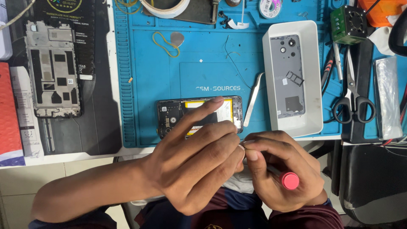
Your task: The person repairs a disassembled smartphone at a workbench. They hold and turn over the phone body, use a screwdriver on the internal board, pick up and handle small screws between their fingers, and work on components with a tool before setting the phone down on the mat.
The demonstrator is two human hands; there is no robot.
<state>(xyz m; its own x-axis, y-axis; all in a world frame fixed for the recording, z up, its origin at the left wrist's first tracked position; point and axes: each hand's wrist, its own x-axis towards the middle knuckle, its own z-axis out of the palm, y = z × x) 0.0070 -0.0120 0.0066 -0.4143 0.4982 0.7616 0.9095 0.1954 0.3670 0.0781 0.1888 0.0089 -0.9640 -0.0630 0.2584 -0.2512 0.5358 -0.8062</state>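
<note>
Head view
Left hand: the left hand (193, 163) reaches over the near edge of the table, index finger stretched flat across the opened phone, the other fingertips pressed together against the right hand's fingertips; what they pinch is too small to tell.
Right hand: the right hand (282, 169) is curled shut around a screwdriver (285, 177) with a pink cap end, its tip hidden between the two hands.
Opened phone: the opened phone (199, 116) lies flat, back cover off, on the blue work mat (169, 76), near the mat's front edge; its yellow-edged battery shows, partly covered by the left fingers.
Tweezers: silver tweezers (253, 104) lie on the mat just right of the phone, apart from both hands.
White tray: a white tray (316, 76) stands right of the tweezers and holds a grey back cover (288, 72).
Scissors: black-handled scissors (352, 95) lie right of the tray.
Spare frame: a bare phone frame (53, 70) lies on a dark mat at the far left, well apart from the hands.
Small items: a yellow rubber band (163, 44) and a grey pick (177, 39) rest on the mat beyond the phone; a tape roll (165, 6) sits at the top edge.
</note>
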